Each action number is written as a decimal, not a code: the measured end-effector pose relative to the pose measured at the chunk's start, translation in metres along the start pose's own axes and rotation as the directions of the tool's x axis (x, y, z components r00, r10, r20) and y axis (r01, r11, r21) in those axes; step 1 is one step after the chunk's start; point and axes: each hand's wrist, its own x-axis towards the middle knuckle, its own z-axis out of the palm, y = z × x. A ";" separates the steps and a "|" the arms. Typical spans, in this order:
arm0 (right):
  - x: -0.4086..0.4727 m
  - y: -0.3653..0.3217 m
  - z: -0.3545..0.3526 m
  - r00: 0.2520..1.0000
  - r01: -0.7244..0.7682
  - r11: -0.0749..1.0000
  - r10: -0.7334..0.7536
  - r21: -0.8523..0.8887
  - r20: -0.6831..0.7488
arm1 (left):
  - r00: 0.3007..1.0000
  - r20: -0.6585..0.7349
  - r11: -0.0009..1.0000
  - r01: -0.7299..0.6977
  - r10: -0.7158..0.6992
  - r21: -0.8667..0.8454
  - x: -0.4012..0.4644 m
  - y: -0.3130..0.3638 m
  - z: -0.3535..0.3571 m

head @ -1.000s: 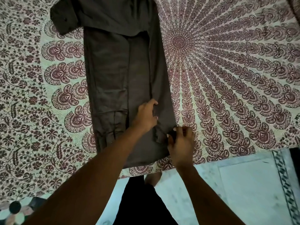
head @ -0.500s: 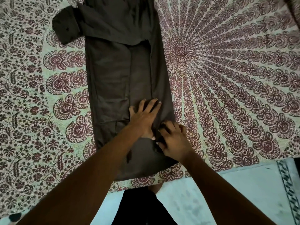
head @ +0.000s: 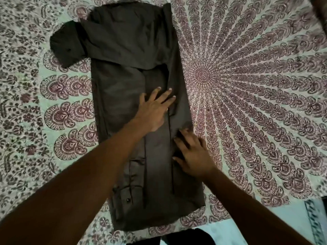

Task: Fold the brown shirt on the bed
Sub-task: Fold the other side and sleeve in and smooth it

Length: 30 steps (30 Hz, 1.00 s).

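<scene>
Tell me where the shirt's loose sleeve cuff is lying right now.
In the head view, the cuff sticks out from the shirt's upper left corner onto the patterned bedspread, well beyond both hands.

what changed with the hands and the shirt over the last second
The left hand opened from a curled grip and slid up the brown shirt, now lying flat with fingers spread. The right hand let go of its pinch at the right edge and presses flat there. The shirt remains a long folded strip on the bedspread.

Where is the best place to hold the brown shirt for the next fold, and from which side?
Probably the near hem of the brown shirt, coming from the bed's near edge. It lies as a long narrow strip running away from the person, so both hem corners lift easily toward the collar.
</scene>
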 end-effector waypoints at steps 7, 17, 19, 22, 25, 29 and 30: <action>0.017 0.001 0.001 0.976 0.010 0.997 0.006 0.071 -0.217 | 0.990 -0.134 0.999 0.033 -0.033 0.000 0.036 -0.015 -0.003; 0.100 0.031 -0.022 0.981 -0.054 0.993 0.072 0.103 -0.182 | 0.994 -0.061 0.992 0.098 -0.093 0.079 0.072 -0.025 -0.026; 0.103 0.032 -0.029 0.976 -0.033 0.993 0.056 0.109 -0.211 | 0.992 -0.107 0.993 0.077 -0.067 0.091 0.076 -0.030 -0.029; 0.133 0.040 -0.044 0.960 -0.038 0.990 0.075 0.138 -0.272 | 0.991 -0.087 0.995 0.100 -0.098 0.017 0.085 -0.037 -0.025; 0.180 0.051 -0.059 0.957 -0.026 0.981 0.080 0.193 -0.279 | 0.982 -0.037 0.978 0.178 -0.183 -0.105 0.093 -0.043 -0.019; 0.214 0.058 -0.066 0.966 -0.017 0.998 0.033 0.068 -0.255 | 0.939 -0.210 0.908 0.178 -0.272 -0.379 0.095 -0.057 -0.028; 0.218 0.057 -0.068 0.962 -0.031 0.999 0.042 0.045 -0.269 | 0.904 -0.271 0.891 0.205 -0.331 -0.404 0.096 -0.064 -0.031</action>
